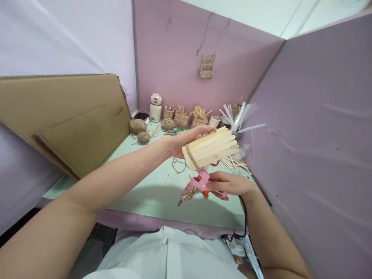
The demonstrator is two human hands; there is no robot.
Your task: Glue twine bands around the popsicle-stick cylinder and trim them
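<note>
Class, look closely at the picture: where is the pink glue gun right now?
In the head view, the pink glue gun is in the right hand, just below the wooden-stick piece held in the left hand.

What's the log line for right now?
left hand: holds wooden-stick piece | right hand: holds pink glue gun | nozzle: aimed downward

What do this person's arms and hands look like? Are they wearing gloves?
No gloves: the left hand and right hand are both bare. No sleeve, watch or bracelet shows on the left arm or right arm. Rings are hard to tell. Below is a white top.
</note>
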